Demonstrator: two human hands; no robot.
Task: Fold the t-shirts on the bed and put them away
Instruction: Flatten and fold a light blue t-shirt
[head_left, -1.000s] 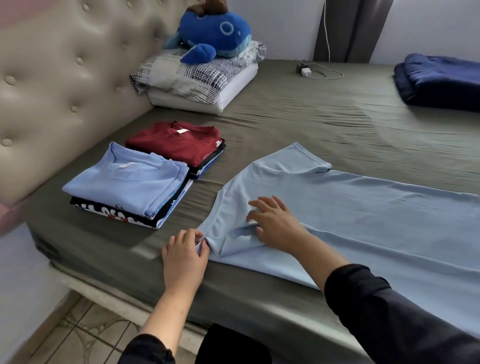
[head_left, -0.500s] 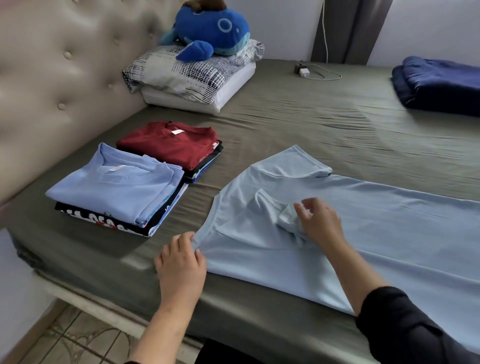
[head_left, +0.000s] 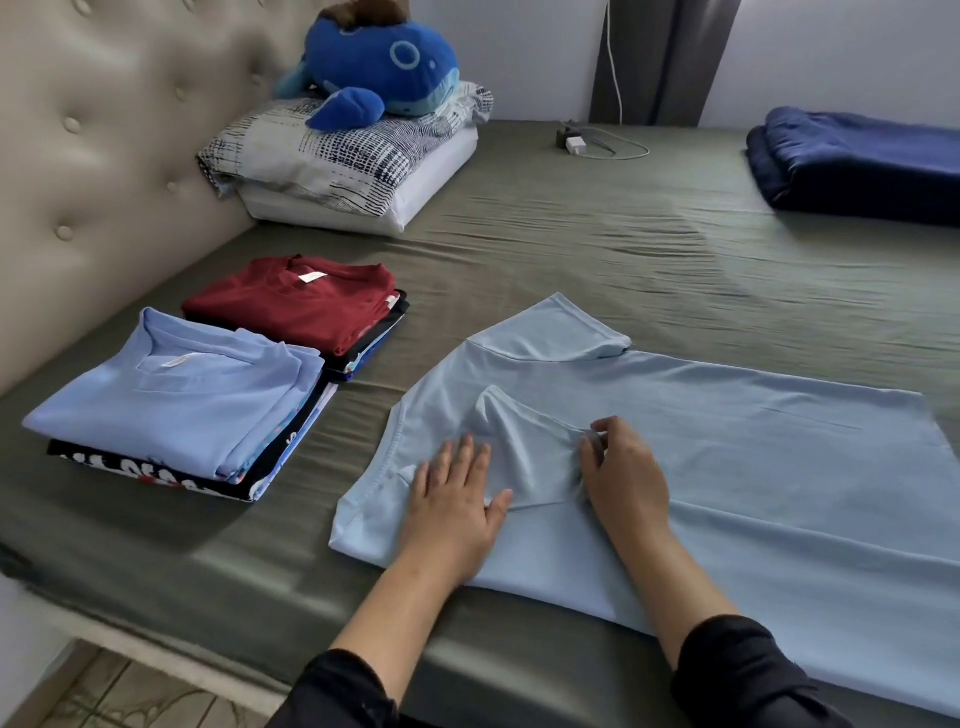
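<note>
A pale blue t-shirt (head_left: 727, 457) lies spread flat on the grey-green bed sheet (head_left: 597, 249), collar end at the left. Its near sleeve (head_left: 524, 447) is folded inward over the chest. My left hand (head_left: 452, 509) presses flat on the shirt near the shoulder, fingers straight. My right hand (head_left: 623, 478) rests on the folded sleeve and pinches its edge between thumb and fingertips. To the left sit two stacks of folded shirts: one topped by a light blue shirt (head_left: 176, 400), one topped by a dark red shirt (head_left: 296, 301).
A tufted headboard (head_left: 104, 145) runs along the left. A patterned pillow (head_left: 343, 150) carries a blue plush whale (head_left: 379, 67). A charger and cable (head_left: 576, 143) lie at the far edge. A folded navy blanket (head_left: 862, 161) sits at the far right. Tiled floor (head_left: 119, 696) shows below.
My right hand carried the near sleeve inward and laid it over the chest. My left hand moved from the shirt's corner onto the shirt and now presses flat.
</note>
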